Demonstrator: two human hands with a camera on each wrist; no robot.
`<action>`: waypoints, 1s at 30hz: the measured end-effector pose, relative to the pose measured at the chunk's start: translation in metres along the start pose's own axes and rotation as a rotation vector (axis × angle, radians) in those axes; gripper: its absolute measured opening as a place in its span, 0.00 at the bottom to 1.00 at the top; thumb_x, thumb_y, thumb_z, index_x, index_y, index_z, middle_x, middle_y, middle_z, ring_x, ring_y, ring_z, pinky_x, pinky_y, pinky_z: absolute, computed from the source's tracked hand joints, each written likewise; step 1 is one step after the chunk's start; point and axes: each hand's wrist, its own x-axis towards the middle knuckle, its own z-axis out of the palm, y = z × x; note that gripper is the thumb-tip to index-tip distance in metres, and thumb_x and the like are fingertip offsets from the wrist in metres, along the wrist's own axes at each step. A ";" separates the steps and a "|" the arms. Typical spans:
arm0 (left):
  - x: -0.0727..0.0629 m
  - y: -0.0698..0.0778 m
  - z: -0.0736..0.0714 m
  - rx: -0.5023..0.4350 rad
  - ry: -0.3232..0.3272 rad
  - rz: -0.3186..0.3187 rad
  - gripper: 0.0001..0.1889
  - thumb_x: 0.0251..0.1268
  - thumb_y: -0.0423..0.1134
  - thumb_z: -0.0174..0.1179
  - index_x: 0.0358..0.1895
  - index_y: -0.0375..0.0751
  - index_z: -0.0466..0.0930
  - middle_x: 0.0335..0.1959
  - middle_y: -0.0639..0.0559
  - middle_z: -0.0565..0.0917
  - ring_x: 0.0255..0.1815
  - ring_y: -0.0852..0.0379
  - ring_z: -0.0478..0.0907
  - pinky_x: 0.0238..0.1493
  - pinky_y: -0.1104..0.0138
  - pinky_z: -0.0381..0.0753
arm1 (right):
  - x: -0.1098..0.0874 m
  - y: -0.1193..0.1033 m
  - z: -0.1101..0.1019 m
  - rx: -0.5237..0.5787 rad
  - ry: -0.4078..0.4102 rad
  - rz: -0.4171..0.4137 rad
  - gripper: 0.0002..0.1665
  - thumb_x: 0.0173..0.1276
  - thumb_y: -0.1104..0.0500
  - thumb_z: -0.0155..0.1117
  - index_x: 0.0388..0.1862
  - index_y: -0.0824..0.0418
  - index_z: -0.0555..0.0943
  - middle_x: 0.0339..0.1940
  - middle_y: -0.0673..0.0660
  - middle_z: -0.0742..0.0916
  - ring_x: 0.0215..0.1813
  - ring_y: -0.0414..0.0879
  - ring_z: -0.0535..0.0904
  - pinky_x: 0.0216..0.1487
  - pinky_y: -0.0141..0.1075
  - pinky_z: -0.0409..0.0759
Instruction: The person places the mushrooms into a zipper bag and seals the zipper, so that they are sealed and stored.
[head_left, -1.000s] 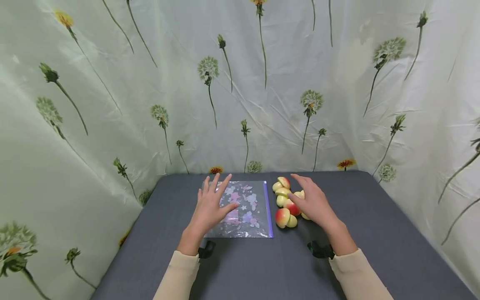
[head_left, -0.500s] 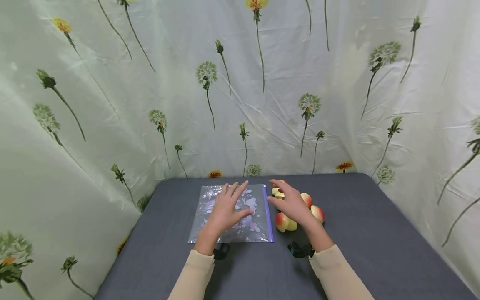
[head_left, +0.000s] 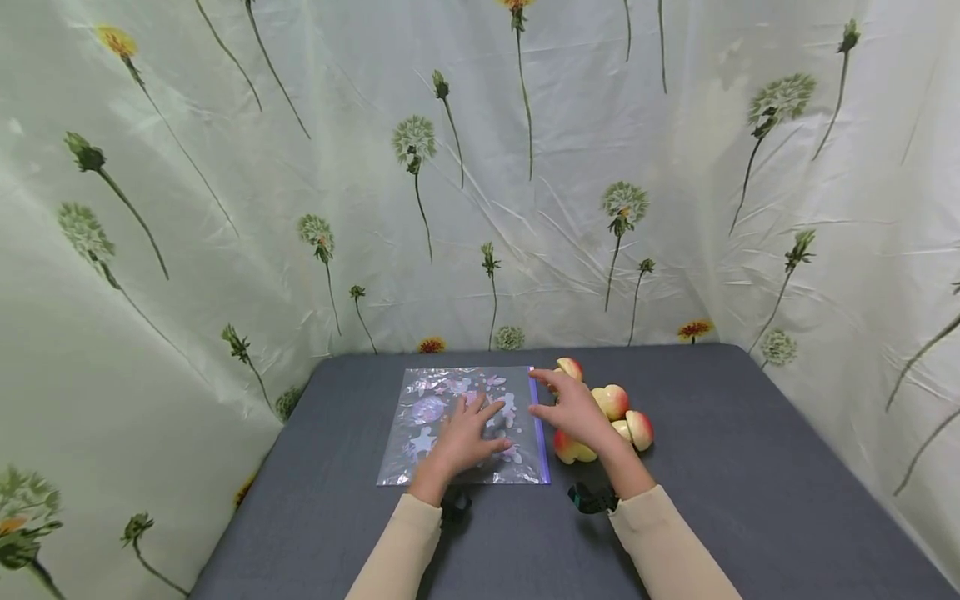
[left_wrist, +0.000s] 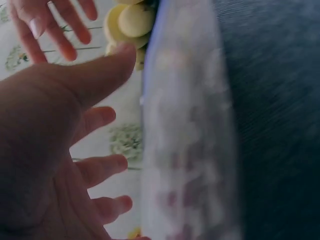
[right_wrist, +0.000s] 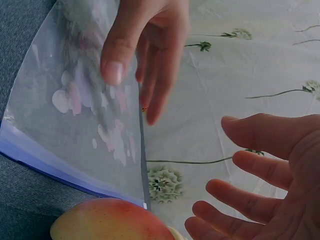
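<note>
A clear zip bag (head_left: 427, 410) with pink and white printed shapes lies flat on the table, its purple seal strip (head_left: 539, 437) toward the right. My left hand (head_left: 461, 437) hovers over the middle of the bag, fingers spread and holding nothing. Just right of the strip, my right hand (head_left: 576, 408) is also spread, with its thumb and fingertips overlapping the strip in the head view. Under and beside it sit several red-and-yellow pieces of fruit (head_left: 611, 402), looking like halved peaches; some are hidden by the hand. One fruit piece (right_wrist: 110, 222) shows close up in the right wrist view.
The dark grey table (head_left: 720, 492) extends around the bag and fruit. Behind it and along both sides hangs a pale curtain (head_left: 480, 192) printed with dandelions. A black strap with a camera (head_left: 592, 498) is on the right wrist.
Both hands have moved: the left one rightward over the bag, the right one leftward from above the fruit to the purple strip. Bag and fruit stay in place.
</note>
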 end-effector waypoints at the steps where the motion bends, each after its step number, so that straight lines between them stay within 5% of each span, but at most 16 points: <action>1: -0.001 -0.001 0.003 -0.007 -0.004 -0.008 0.38 0.62 0.58 0.69 0.74 0.52 0.70 0.76 0.37 0.63 0.77 0.26 0.47 0.63 0.26 0.54 | 0.000 0.000 0.001 -0.010 -0.007 0.000 0.33 0.65 0.58 0.74 0.69 0.56 0.76 0.64 0.57 0.81 0.63 0.62 0.77 0.57 0.56 0.77; 12: -0.004 -0.002 0.016 0.064 -0.017 -0.057 0.31 0.64 0.60 0.66 0.68 0.54 0.77 0.75 0.42 0.67 0.75 0.26 0.53 0.65 0.27 0.50 | 0.003 0.001 0.002 -0.075 -0.053 -0.010 0.28 0.64 0.58 0.75 0.64 0.54 0.81 0.59 0.54 0.84 0.59 0.58 0.80 0.55 0.52 0.79; 21: -0.004 0.006 0.017 0.134 0.067 -0.070 0.24 0.60 0.53 0.72 0.60 0.55 0.85 0.67 0.47 0.78 0.70 0.32 0.66 0.61 0.30 0.63 | -0.001 0.005 0.003 -0.087 -0.061 -0.001 0.24 0.65 0.58 0.73 0.60 0.54 0.83 0.57 0.56 0.86 0.57 0.57 0.81 0.53 0.52 0.80; 25: -0.003 0.008 0.021 0.180 0.168 -0.052 0.15 0.55 0.49 0.75 0.45 0.51 0.89 0.46 0.50 0.87 0.52 0.40 0.80 0.47 0.41 0.76 | -0.001 0.006 0.003 -0.106 -0.067 -0.004 0.23 0.66 0.58 0.73 0.60 0.55 0.83 0.57 0.56 0.86 0.57 0.57 0.81 0.53 0.52 0.80; 30: 0.001 0.006 0.024 0.202 0.282 -0.024 0.11 0.52 0.40 0.76 0.24 0.50 0.80 0.20 0.57 0.78 0.28 0.49 0.79 0.27 0.55 0.74 | 0.001 0.005 0.002 -0.101 -0.057 -0.013 0.21 0.65 0.59 0.73 0.58 0.55 0.85 0.54 0.56 0.87 0.57 0.57 0.81 0.54 0.52 0.79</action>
